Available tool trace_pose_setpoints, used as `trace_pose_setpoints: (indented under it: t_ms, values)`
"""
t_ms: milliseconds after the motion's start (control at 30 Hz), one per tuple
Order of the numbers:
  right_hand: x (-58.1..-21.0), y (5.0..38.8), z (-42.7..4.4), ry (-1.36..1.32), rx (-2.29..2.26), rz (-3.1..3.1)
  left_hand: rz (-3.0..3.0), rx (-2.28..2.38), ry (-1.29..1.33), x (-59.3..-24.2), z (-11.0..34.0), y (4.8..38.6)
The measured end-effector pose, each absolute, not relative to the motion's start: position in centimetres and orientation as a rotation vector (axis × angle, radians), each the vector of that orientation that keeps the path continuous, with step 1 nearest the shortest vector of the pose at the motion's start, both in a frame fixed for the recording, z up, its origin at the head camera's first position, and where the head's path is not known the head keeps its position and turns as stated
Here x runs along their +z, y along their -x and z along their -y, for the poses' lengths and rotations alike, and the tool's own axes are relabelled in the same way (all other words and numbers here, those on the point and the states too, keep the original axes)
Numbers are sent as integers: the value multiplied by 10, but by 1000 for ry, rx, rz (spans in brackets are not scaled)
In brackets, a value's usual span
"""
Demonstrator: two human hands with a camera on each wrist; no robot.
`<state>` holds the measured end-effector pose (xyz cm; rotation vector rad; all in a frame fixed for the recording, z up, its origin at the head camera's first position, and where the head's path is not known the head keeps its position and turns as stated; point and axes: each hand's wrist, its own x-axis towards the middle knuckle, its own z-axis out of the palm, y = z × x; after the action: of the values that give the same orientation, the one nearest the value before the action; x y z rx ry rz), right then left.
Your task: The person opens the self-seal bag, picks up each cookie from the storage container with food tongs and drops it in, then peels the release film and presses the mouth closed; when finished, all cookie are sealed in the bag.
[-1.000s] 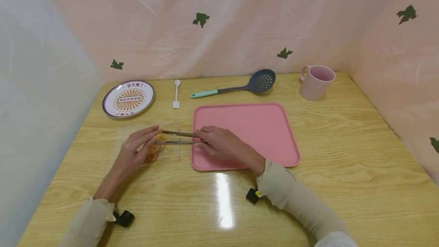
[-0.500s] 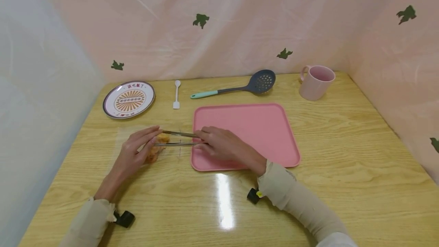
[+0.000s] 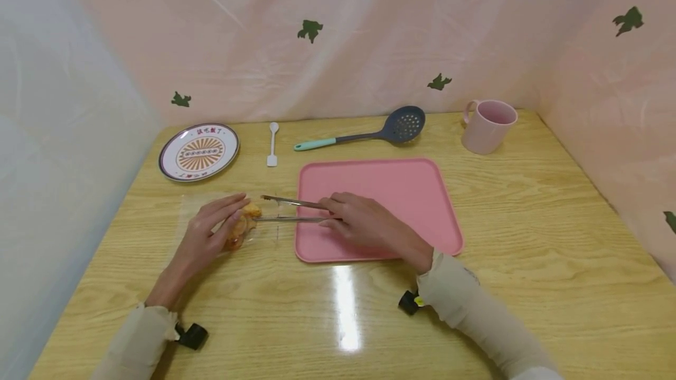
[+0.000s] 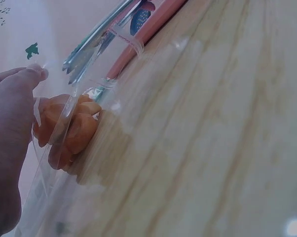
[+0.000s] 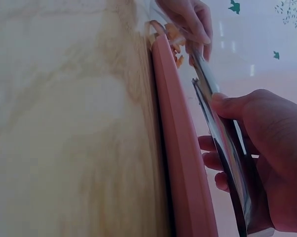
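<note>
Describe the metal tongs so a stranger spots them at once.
Find the big pink tray on the wooden table. Over its left edge, the right hand holds the metal tongs, their tips near the orange pieces at the clear bag. Two slim, shiny arms set them apart from the dark perforated skimmer behind the tray.

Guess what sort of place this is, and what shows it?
Probably a staged tabletop booth with kitchenware: a pinkish fabric backdrop with green cutouts hangs behind a wood-grain table, where a slotted skimmer lies near the back edge.
</note>
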<state>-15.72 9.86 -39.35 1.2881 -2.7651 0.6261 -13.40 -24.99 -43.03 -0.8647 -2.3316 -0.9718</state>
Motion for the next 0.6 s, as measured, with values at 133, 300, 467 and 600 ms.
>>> trace_pose_setpoints:
  t_ms: [133, 300, 467, 600]
  values:
    - [-394, 155, -113, -1259, 635, 2760, 2331, -979, 869, -431, 250, 134]
    - [-394, 152, -131, -1240, 644, 2762, 2320, -984, 881, -430, 250, 135]
    - [-394, 150, -148, -1242, 628, 2711, 2329, -985, 878, -429, 249, 135]
    - [-393, 146, -161, -1217, 617, 2702, 2338, -988, 867, -430, 249, 134]
